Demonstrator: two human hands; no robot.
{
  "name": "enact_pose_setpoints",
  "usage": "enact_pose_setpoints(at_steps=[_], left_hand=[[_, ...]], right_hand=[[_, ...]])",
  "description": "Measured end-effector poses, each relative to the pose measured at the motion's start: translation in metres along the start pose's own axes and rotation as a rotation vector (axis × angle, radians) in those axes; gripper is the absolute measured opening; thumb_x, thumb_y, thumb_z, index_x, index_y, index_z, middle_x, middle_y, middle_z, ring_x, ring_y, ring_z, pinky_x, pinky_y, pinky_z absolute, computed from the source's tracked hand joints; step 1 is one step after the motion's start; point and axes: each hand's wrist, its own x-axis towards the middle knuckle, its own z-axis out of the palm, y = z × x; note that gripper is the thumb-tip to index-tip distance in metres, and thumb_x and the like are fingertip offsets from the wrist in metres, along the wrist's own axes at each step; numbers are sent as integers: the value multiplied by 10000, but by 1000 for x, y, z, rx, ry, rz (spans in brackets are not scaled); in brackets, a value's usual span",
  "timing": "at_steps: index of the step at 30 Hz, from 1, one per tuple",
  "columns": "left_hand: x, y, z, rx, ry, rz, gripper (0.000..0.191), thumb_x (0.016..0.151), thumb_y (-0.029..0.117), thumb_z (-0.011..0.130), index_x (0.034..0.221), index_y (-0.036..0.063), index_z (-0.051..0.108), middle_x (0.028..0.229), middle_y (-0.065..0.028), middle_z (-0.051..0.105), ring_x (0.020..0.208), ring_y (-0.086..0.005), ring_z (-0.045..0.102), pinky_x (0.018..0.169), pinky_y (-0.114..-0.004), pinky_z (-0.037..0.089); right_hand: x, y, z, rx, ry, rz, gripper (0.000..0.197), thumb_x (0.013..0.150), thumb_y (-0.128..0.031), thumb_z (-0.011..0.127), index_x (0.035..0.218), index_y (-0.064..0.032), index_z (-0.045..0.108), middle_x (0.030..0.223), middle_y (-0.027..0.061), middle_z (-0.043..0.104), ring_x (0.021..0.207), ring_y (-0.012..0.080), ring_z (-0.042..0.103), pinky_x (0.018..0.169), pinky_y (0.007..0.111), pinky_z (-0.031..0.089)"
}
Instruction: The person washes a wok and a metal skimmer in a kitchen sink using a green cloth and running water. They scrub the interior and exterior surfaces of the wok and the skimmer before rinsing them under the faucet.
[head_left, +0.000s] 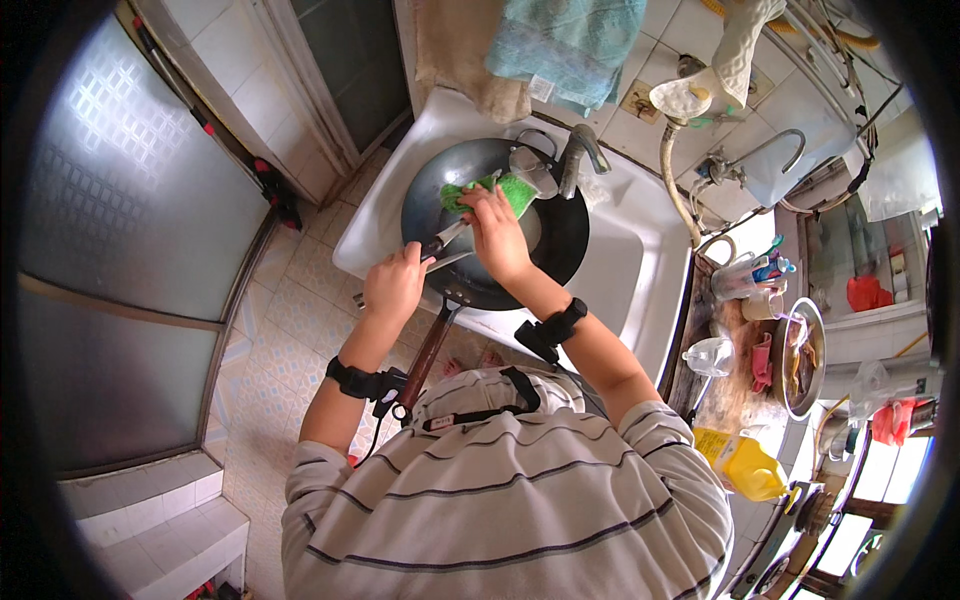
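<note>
A large dark wok (562, 255) sits in the white sink basin (660, 225), its brown wooden handle (431, 349) pointing toward me. My left hand (394, 285) grips the dark handle of a metal utensil, apparently a wok spatula (454, 231), slanting over the wok. My right hand (495, 232) presses a bright green cloth (517, 193) over the utensil's middle. Beyond the cloth, a broad metal head (534, 171) shows near the faucet (581, 157). A second metal strip (450, 260) passes by my left hand; what it belongs to is unclear.
Blue towel (566, 49) and beige towel (465, 52) hang behind the sink. At right, a wooden counter holds cups with toothbrushes (739, 277), a clear glass (709, 356), a metal basin (784, 360) and a yellow jug (742, 461). A frosted door (142, 225) stands left.
</note>
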Motion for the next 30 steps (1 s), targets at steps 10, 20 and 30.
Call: enact_pose_setpoints(at_steps=[10,20,30], left_hand=[[-2,-2,9,-100,-88,-133,328,797,352,572,812,28,520,652,-143,586,604,-315,588,532,-400,462],[-5,-9,-4,-1430,-572,-742,240,836,269,579,766,63,478,520,34,409,416,-59,407,330,-214,291],[-4,22,16,-1991,-910,-717,325,880,363,483,832,42,493,542,26,395,403,-62,361,347,-201,305]], right_hand=[[-14,-13,-16,678,-121,485,208,919,-163,432,1060,-20,485,747,8,479,659,86,416,608,217,363],[-57,36,-38,965,-104,794,242,907,-196,453,1077,-31,502,901,3,500,839,80,444,758,205,364],[-33,-12,-10,1187,-458,889,417,879,-396,459,978,-7,569,785,88,557,666,144,532,620,256,433]])
